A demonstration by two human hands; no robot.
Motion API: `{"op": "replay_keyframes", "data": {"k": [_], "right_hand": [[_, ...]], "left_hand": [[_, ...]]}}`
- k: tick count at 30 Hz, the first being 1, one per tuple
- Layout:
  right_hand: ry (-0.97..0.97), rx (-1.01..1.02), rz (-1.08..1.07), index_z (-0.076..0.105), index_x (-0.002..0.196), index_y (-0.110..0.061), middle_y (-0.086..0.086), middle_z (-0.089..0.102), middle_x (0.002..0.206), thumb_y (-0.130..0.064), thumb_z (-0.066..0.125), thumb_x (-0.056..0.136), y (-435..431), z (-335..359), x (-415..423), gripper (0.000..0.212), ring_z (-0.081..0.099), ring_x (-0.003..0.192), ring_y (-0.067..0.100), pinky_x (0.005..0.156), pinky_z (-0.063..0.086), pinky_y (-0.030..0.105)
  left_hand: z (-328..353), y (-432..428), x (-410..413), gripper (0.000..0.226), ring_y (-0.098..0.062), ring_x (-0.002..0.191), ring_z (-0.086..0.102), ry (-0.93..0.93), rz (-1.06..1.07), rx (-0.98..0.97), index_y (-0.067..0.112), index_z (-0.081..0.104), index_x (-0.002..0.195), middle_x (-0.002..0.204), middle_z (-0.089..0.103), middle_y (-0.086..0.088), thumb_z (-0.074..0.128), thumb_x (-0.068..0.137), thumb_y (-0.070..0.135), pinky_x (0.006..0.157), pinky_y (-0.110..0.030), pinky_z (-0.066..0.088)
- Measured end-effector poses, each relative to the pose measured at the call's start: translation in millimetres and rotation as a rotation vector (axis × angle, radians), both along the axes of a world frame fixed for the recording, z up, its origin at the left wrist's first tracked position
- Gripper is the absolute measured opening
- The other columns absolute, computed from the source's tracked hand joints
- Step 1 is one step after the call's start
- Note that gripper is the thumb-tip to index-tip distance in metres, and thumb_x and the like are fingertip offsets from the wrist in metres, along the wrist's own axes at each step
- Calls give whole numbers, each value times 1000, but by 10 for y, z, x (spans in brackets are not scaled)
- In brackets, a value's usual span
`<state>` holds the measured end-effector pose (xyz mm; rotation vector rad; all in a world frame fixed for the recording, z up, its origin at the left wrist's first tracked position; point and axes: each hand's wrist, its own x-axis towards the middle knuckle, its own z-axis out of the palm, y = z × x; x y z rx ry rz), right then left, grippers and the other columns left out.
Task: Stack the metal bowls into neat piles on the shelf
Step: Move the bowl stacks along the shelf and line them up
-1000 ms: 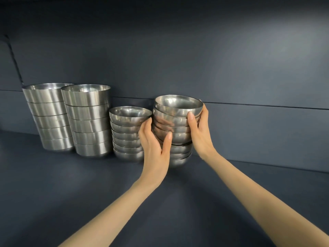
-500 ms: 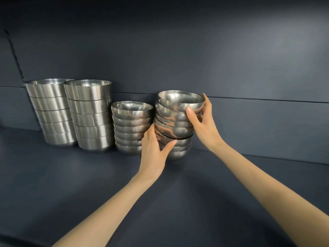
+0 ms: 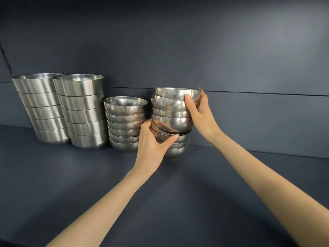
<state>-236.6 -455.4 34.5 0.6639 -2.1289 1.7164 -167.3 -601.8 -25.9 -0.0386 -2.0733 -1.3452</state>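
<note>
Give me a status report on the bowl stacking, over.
Left hand grips tall round-bowl pile mid-height; right hand grips its top. Pile crooked, upper bowls tilted, not nested. Shorter pile close beside left hand.

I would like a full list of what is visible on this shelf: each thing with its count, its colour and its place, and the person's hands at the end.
left wide-bowl pile: one, five bowls, silver, far left of the shelf.
second wide-bowl pile: one, five bowls, silver, just right of it.
short round-bowl pile: one, about six bowls, silver, middle.
uneven round-bowl pile: one, about eight bowls, silver, rightmost, upper bowls tilted.
shelf: one, dark blue-grey, under all piles.
back wall: one, dark blue-grey, behind them.
left hand: grips the uneven pile low on its left.
right hand: grips its top bowls on the right.
</note>
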Motion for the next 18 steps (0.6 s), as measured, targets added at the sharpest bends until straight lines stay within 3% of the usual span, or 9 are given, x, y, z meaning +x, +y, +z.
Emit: {"op": "replay_keyframes", "data": {"k": [4,6,8,11,13,16,18], "right_hand": [[-10,45,55,6,154,-11,-11,48,85,-40,46,99,26,30,19,74,54,80,-14,85,42,5],[-39,88,128,-1,154,-15,0,58,102,-51,50,92,60,47,20,89,59,106,2,103,43,21],[-65,147,175,-6,154,-19,5,57,127,-59,56,78,97,77,38,106,57,115,6,108,41,31],[-53,147,179,-4,154,-19,4,53,133,-59,61,70,117,96,44,113,57,112,7,106,43,30],[-35,130,155,0,154,-20,-2,55,127,-60,62,68,117,79,28,113,57,113,8,106,43,32],[-19,104,137,5,154,-21,-17,54,120,-62,64,70,116,61,2,111,56,114,4,108,42,35],[-6,97,130,6,154,-22,-11,51,132,-65,66,72,107,55,-5,110,53,117,7,109,41,37]], "left_hand": [[18,-29,-21,79,-7,111,55,3,-2,24,13,46,127,121,56,6,83,66,46,92,-18,46],[42,-47,-26,90,-8,121,47,-7,9,-15,16,39,139,131,49,5,80,67,51,102,-23,41],[68,-76,-21,85,-9,121,46,-18,28,-74,18,44,139,128,48,3,78,69,53,104,-26,38],[105,-120,-25,69,-7,111,55,-35,21,-93,23,58,119,116,58,7,77,63,59,99,-28,45],[126,-148,-24,53,-3,102,60,-54,-4,-70,28,57,106,107,64,12,82,64,49,92,-22,48],[156,-178,-43,53,1,95,63,-68,-4,-93,25,55,105,98,67,16,86,65,38,83,-14,48],[178,-189,-52,60,4,92,61,-44,2,-125,23,55,113,96,64,23,86,64,39,82,-12,45]]}}
